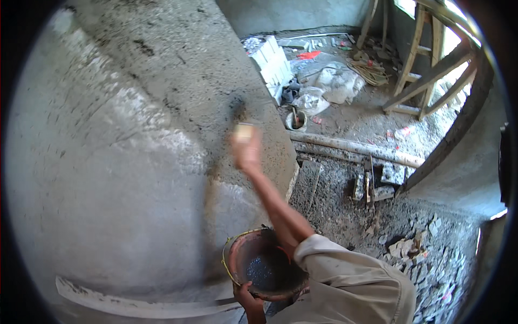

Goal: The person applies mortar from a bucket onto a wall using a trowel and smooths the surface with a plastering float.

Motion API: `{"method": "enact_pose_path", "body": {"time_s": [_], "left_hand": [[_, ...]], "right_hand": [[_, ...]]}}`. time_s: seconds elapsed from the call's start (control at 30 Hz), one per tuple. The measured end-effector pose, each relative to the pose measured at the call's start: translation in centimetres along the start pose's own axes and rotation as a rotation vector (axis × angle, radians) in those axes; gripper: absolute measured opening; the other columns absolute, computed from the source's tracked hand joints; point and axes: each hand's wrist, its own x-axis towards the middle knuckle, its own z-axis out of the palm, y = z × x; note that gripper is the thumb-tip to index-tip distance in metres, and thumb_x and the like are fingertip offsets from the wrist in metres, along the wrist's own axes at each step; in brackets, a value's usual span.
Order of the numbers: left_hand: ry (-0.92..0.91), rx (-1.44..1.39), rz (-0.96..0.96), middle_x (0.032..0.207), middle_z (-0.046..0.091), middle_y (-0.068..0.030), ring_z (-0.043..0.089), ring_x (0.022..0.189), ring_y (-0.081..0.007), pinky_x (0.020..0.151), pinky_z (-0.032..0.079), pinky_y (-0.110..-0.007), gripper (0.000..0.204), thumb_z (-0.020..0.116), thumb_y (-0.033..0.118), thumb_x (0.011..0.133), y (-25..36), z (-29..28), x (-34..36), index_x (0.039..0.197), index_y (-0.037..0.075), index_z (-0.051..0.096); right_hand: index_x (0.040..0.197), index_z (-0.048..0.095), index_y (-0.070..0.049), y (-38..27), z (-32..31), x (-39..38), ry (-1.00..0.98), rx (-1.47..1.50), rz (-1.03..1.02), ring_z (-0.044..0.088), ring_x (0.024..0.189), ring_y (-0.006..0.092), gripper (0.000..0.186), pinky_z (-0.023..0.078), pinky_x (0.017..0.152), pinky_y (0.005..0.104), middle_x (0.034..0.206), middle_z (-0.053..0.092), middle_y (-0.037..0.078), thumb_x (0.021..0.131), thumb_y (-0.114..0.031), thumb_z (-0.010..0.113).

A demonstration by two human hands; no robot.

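Note:
My left hand grips the near rim of a worn reddish bucket with a thin yellow handle. Dark, watery contents glint at its bottom. Stretched forward over the bucket, my right hand is blurred by motion. It is closed around a pale, yellowish block-like tool, whose exact kind I cannot make out. A dark smear or shadow shows just beyond the tool, against the rough grey mortar band on the wall. Below that band lies smoother grey plaster, with whitish streaks along their border.
White blocks are stacked beyond the wall's edge, near plastic sacks and a small pail. Long poles lie across the floor. Wooden trestles stand at far right. Rubble covers the ground to my right.

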Motion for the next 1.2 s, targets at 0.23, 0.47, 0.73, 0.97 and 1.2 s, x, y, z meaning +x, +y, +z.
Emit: {"method": "enact_pose_path", "body": {"time_s": [0.23, 0.47, 0.73, 0.97, 1.2], "left_hand": [[0.027, -0.025, 0.030, 0.116, 0.057, -0.0095, 0.055, 0.107, -0.0284, 0.096, 0.041, -0.038, 0.061, 0.059, 0.000, 0.062, 0.5, 2.4, 3.7, 0.123, 0.000, 0.057], [-0.103, -0.151, 0.049, 0.109, 0.060, -0.0094, 0.058, 0.101, -0.0262, 0.093, 0.044, -0.037, 0.053, 0.060, -0.001, 0.064, 4.2, 4.1, 7.3, 0.117, -0.001, 0.058], [-0.557, 0.359, 0.315, 0.120, 0.062, -0.0137, 0.060, 0.109, -0.0224, 0.098, 0.043, -0.031, 0.045, 0.056, 0.001, 0.077, 7.0, 11.7, 4.7, 0.122, -0.007, 0.059], [-0.678, 0.519, 0.679, 0.140, 0.051, -0.0192, 0.039, 0.139, -0.0286, 0.116, 0.026, -0.040, 0.049, 0.053, -0.001, 0.081, 10.4, 14.9, 3.8, 0.131, -0.003, 0.056], [-0.854, 0.446, 0.839, 0.139, 0.054, -0.0148, 0.041, 0.138, -0.0268, 0.116, 0.025, -0.041, 0.046, 0.054, -0.002, 0.081, 13.2, 15.8, 3.8, 0.126, 0.002, 0.063]], "right_hand": [[0.136, 0.037, -0.008, -10.2, 7.2, -14.2, -0.833, 0.487, -0.817, 0.060, 0.083, 0.0271, 0.053, 0.051, 0.071, 0.0418, 0.107, 0.056, 0.016, 0.092, -0.021, 0.062], [0.136, 0.041, -0.014, 4.5, -12.8, -12.9, -0.924, -0.859, -0.189, 0.068, 0.085, 0.0344, 0.048, 0.053, 0.075, 0.0462, 0.095, 0.066, 0.017, 0.095, -0.033, 0.057], [0.143, 0.036, -0.005, 18.0, -17.1, -16.5, -0.503, -1.372, -0.226, 0.066, 0.080, 0.0412, 0.058, 0.051, 0.072, 0.0520, 0.101, 0.064, 0.023, 0.090, -0.021, 0.055], [0.127, 0.044, -0.002, 16.0, -16.1, -17.4, -0.570, -1.412, -0.176, 0.066, 0.081, 0.0405, 0.042, 0.053, 0.067, 0.0511, 0.100, 0.061, 0.020, 0.089, -0.018, 0.055], [0.111, 0.047, -0.006, 11.3, -17.1, -14.6, -0.568, -1.226, -0.180, 0.063, 0.073, 0.0399, 0.020, 0.048, 0.059, 0.0519, 0.091, 0.055, 0.024, 0.097, -0.021, 0.048]]}}
